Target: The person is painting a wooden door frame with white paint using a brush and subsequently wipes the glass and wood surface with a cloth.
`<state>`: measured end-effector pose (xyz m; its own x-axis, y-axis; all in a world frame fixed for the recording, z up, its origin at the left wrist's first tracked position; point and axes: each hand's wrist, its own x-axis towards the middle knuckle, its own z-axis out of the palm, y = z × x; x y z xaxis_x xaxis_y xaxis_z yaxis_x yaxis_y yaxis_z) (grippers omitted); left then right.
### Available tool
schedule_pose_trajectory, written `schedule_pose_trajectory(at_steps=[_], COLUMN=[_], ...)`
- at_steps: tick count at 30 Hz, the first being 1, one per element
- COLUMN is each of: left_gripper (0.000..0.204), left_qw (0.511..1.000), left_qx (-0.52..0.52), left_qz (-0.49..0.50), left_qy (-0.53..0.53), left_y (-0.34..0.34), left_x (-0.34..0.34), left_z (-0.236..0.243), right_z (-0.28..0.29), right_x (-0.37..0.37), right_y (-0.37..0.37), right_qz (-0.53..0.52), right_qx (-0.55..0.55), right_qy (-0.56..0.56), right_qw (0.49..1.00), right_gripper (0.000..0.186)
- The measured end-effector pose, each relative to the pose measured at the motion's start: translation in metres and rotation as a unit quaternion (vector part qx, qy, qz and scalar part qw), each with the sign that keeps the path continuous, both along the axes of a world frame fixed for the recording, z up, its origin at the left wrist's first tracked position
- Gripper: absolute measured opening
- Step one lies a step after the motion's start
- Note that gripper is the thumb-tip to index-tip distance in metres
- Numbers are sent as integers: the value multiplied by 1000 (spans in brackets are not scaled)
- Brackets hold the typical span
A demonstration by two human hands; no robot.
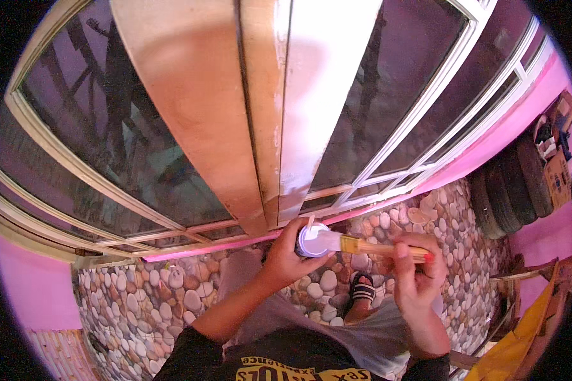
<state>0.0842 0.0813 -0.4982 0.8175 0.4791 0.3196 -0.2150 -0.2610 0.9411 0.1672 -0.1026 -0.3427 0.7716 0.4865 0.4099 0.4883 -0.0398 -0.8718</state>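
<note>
My left hand (pixel 287 259) is wrapped round a small round paint can (pixel 304 244) with pale, whitish paint at its mouth. In my right hand (pixel 419 273) is a paintbrush (pixel 384 249) by its wooden handle, which has a red end. The brush lies nearly level, its pale bristles over the can's mouth; whether they touch the paint I cannot tell. Just beyond the can stands a tall wooden door frame (pixel 197 114), orange-brown on its left part. The post to its right (pixel 308 108) looks whitish.
Glass panes (pixel 165 159) in pale frames flank the posts, above a pink wall (pixel 35 279). Stacked black tyres (pixel 511 190) and a cardboard box (pixel 558 181) stand at the right. A yellow sheet (pixel 515 349) leans at the lower right. The floor (pixel 140 311) has a pebble pattern.
</note>
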Motion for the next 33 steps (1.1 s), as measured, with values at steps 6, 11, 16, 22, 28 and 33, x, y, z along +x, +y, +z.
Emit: schedule_pose_trajectory(at_steps=[6,11,16,22,28,33], left_gripper=[65,68,69,69,68,70], left_qw=[1000,1000,1000,999,998,998], left_qx=[-6,-3,21,31,39,65], left_qz=[-6,11,17,20,38,21], left_qy=[-20,-10,-15,-11,-20,11], left_y=[-8,-13,-11,-10,-12,-9], left_x=[13,12,9,7,10,11], left_z=[-1,-3,-5,4,-2,1], right_z=[-3,-5,-8,-4,-9,-25], right_x=[7,10,4,3,6,20], right_y=[16,22,24,25,19,12], right_qz=[4,13,18,13,-24,-78], right_qx=[-79,-125,-136,-130,-84,-56], right_qy=[-127,-154,-109,-126,-50,74], right_qw=[989,980,985,983,995,993], right_gripper=[13,17,18,14,14,10])
